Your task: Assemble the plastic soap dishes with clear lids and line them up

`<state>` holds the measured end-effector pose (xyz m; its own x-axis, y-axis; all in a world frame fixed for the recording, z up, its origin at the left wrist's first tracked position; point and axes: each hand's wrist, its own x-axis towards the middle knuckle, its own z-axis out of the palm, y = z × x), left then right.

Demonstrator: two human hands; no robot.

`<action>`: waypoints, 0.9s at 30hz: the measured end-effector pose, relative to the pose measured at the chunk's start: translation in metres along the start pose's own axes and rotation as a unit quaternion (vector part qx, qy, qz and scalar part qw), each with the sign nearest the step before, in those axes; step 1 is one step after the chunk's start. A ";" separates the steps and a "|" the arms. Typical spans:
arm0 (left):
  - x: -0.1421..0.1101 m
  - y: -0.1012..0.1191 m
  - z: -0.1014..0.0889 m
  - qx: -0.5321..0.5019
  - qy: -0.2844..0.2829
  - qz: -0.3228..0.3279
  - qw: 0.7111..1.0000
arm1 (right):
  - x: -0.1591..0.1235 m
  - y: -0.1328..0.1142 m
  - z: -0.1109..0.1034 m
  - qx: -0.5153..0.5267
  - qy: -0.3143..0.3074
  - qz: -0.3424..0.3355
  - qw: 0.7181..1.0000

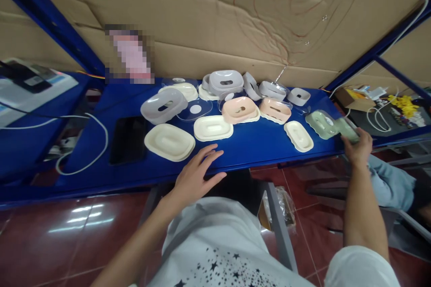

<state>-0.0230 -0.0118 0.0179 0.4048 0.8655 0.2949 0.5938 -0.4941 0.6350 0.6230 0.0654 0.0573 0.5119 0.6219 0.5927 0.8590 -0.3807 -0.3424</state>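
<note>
At the table's right end, my right hand is closed on the edge of a flat green soap dish piece. Touching or close beside that piece lies another green soap dish with a clear cover and a white round sticker. My left hand hovers at the front edge, its fingers spread and nothing in them. Nearest to it are two cream oval soap dish trays. A smaller cream tray sits between my hands, near the front.
Grey soap dishes, pink ones and clear covers crowd the back of the blue table. A black phone-like slab and a white cable lie left. A small cardboard box stands beyond the right end.
</note>
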 end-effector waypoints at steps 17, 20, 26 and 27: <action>-0.001 0.000 0.002 0.029 0.001 0.005 1.000 | -0.179 -0.146 -0.016 0.014 -0.153 -0.290 0.945; -0.002 -0.001 0.004 0.046 0.000 0.012 0.999 | -0.197 -0.175 -0.034 0.083 -0.211 -0.340 0.913; 0.001 -0.001 0.012 0.172 0.018 0.083 0.981 | -0.217 -0.235 -0.032 0.290 -0.287 -0.449 0.795; 0.001 -0.001 0.013 0.191 0.017 0.098 0.977 | -0.211 -0.243 -0.026 0.304 -0.264 -0.446 0.799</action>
<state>-0.0140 -0.0112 0.0084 0.5167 0.7507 0.4117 0.7260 -0.6390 0.2542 0.3060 0.0092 0.0341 -0.5107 0.7240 0.4637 0.6504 0.6781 -0.3424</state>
